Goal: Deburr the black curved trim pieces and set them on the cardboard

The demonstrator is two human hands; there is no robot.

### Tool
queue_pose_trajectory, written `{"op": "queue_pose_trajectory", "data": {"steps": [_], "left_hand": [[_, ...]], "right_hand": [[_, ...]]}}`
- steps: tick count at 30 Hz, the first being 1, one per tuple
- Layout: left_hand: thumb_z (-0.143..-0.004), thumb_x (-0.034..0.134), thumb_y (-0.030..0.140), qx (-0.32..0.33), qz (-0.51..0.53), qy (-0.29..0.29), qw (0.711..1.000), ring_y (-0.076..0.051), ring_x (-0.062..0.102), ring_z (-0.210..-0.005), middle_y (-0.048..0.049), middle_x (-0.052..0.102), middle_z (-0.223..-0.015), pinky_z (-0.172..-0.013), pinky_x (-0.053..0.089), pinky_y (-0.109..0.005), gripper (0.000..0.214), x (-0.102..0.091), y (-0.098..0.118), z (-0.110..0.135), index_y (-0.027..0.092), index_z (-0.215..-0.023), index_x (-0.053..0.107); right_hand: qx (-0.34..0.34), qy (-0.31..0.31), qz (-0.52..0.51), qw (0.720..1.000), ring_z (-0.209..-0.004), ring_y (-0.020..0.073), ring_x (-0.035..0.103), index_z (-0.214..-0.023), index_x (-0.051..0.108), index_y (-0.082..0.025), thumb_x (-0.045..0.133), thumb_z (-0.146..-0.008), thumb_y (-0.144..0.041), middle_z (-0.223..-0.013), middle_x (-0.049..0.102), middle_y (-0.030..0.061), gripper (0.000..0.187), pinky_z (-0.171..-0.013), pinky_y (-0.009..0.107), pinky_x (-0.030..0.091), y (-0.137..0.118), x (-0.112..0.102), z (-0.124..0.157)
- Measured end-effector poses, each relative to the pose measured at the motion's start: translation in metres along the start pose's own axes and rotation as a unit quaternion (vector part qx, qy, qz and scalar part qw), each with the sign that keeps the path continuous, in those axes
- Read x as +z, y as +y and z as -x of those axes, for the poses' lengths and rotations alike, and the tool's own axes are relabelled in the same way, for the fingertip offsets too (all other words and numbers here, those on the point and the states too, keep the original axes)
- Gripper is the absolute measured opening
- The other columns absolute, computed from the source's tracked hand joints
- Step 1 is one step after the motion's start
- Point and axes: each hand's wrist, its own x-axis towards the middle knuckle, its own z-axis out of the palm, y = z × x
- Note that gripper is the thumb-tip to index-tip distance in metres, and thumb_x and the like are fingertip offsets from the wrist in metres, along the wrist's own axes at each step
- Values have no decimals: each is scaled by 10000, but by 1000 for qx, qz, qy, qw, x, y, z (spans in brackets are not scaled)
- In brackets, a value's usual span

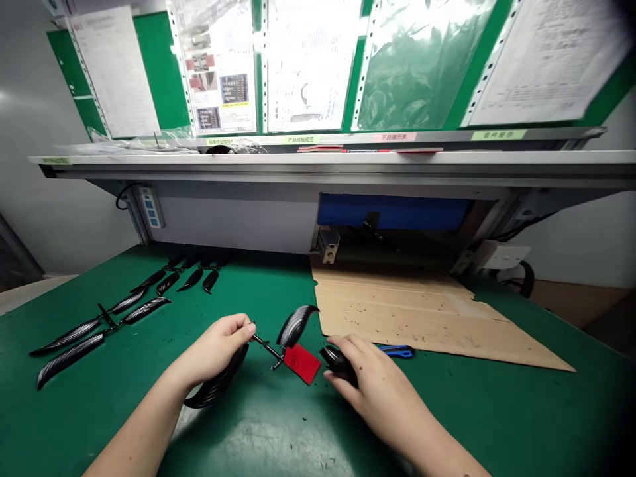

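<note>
My left hand (218, 348) is closed in a pinch on the thin stem of a black moulded plastic piece (293, 326) with two curved ribbed blades, one rising near the middle and one curling under my wrist. My right hand (370, 377) is wrapped over a black tool (334, 361) whose red jaw or pad (301, 363) lies at the stem's junction. Both rest on the green mat (99, 411).
Several more black ribbed pieces (99, 324) lie in a row on the mat at the left. A cardboard sheet (412, 311) covers the right middle, with a blue utility knife (397, 351) at its near edge. A shelf and document board stand behind.
</note>
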Motion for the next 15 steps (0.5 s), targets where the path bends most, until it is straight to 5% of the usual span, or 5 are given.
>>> {"op": "queue_pose_trajectory", "data": {"steps": [3, 7, 11, 15], "left_hand": [[-902, 414, 551, 4, -14, 6, 1000, -126, 223, -597, 38, 271, -675, -537, 228, -241, 397, 6, -2, -1, 201, -726, 346], [-906, 429, 517, 14, -49, -42, 998, -126, 256, -603, 38, 310, -679, -543, 240, -242, 367, 11, 0, 1, 197, -732, 383], [-909, 450, 453, 31, -106, -86, 990, -129, 324, -620, 36, 398, -672, -573, 268, -240, 312, 16, 8, 6, 191, -740, 469], [-913, 463, 385, 108, -116, -133, 978, -132, 359, -656, 31, 413, -670, -633, 294, -242, 290, 22, 21, 13, 181, -710, 500]], "right_hand": [[47, -35, 59, 997, -939, 268, 539, -1217, 527, -206, 659, -866, -234, -1060, 554, 76, 376, -776, 406, 485, 1, 11, 1], [49, 30, 84, 995, -1078, 319, 499, -1348, 413, -228, 768, -777, -296, -1185, 521, 108, 675, -839, 452, 467, 3, 11, 2], [-76, 102, 92, 988, -1257, 351, 346, -1387, 355, -297, 789, -676, -160, -1368, 399, 101, 844, -1021, 522, 307, -11, 1, 2], [-197, 29, 90, 976, -978, 259, 520, -1132, 559, -265, 612, -689, -39, -1073, 584, 46, 500, -960, 457, 325, -33, 1, 7]]}}
